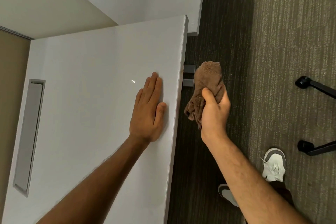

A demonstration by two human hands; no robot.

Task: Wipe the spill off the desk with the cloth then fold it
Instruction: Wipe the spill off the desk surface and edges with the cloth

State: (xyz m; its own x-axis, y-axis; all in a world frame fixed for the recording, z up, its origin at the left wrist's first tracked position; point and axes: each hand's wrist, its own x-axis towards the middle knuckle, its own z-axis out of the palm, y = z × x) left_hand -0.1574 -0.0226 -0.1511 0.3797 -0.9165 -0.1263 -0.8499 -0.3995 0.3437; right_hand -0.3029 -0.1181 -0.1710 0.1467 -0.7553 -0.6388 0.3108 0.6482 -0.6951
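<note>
Right hand (214, 109) grips cloth (207, 85); left hand (149, 109) flat on desk (87, 78).

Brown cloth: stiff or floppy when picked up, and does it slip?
Likely floppy: the brown cloth bunches and droops from the right hand. Probably light, since one hand holds it over the floor. Its nappy surface suggests little slip.

No text, label, brand, number or sign can be read anywhere in the view, neither on the surfaces near the hands nor on anything farther from them
</note>
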